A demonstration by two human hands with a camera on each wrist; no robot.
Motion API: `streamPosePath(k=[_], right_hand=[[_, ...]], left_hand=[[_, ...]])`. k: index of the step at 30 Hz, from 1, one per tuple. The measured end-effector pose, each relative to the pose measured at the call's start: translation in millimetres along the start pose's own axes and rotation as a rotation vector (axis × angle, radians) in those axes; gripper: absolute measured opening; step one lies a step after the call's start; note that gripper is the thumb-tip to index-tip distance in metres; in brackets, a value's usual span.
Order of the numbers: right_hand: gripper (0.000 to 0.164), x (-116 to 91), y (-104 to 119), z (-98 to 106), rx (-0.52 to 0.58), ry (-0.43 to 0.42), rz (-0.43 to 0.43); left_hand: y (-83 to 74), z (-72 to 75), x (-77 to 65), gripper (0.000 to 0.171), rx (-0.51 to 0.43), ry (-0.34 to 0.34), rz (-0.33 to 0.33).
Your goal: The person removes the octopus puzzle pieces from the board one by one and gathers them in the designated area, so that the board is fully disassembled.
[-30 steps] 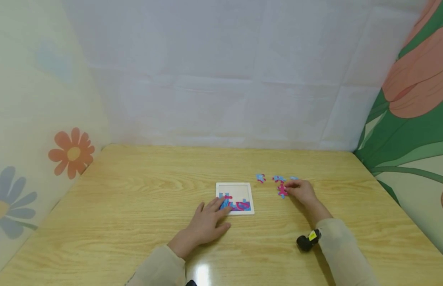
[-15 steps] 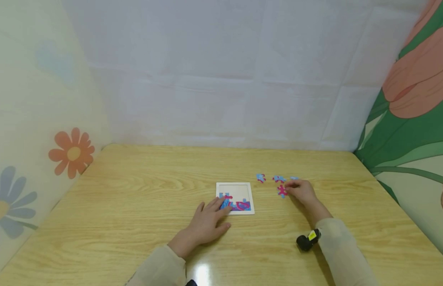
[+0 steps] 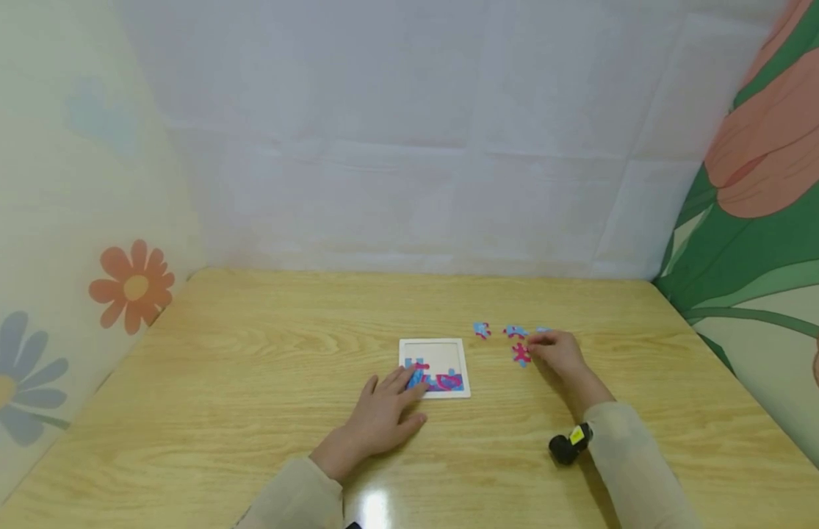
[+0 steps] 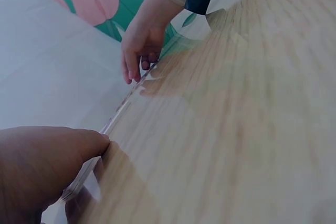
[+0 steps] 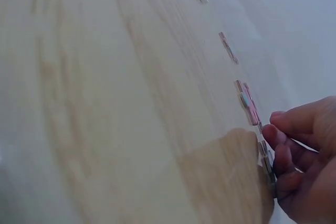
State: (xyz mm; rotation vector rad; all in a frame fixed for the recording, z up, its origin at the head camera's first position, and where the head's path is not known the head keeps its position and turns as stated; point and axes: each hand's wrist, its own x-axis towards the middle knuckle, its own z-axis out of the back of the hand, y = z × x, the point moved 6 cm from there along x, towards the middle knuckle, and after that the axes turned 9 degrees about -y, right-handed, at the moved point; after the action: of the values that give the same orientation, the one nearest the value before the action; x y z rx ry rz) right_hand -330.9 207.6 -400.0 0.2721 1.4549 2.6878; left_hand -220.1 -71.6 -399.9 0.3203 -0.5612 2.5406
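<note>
In the head view my left hand (image 3: 383,415) lies with fingers spread over the lower left of a white square puzzle tray (image 3: 466,367). Blue, purple and pink jigsaw pieces (image 3: 446,382) fill the tray's lower part; its upper part shows bare board. To the right, my right hand (image 3: 560,356) is beside a pink jigsaw piece (image 3: 521,353) with a blue tip, fingers loosely curled. In the right wrist view its fingertips (image 5: 276,115) are near the table by the loose pieces, with nothing visible between them. The left wrist view shows the left thumb (image 4: 97,142) at the tray's edge.
Behind the pink piece lie more loose jigsaw pieces: a blue and pink one (image 3: 482,330), another (image 3: 515,331), and a blue one (image 3: 543,329) partly behind the right hand. The wooden table (image 3: 250,367) meets a white sheet (image 3: 416,184) at the back.
The pink piece has shifted very slightly to the left, and the right fingertips now show a small gap from it. The left hand stays on the tray.
</note>
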Motion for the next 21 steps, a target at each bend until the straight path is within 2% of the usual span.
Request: streamPosePath(k=[7, 21], right_hand=[[0.019, 1, -1, 2, 0.012, 0.004, -0.043], [0.020, 0, 13, 4, 0.044, 0.043, -0.010]], left_hand=[[-0.3, 1.7, -0.4, 0.046, -0.032, -0.025, 0.004], [-0.8, 4.0, 0.6, 0.046, -0.058, -0.044, 0.007]])
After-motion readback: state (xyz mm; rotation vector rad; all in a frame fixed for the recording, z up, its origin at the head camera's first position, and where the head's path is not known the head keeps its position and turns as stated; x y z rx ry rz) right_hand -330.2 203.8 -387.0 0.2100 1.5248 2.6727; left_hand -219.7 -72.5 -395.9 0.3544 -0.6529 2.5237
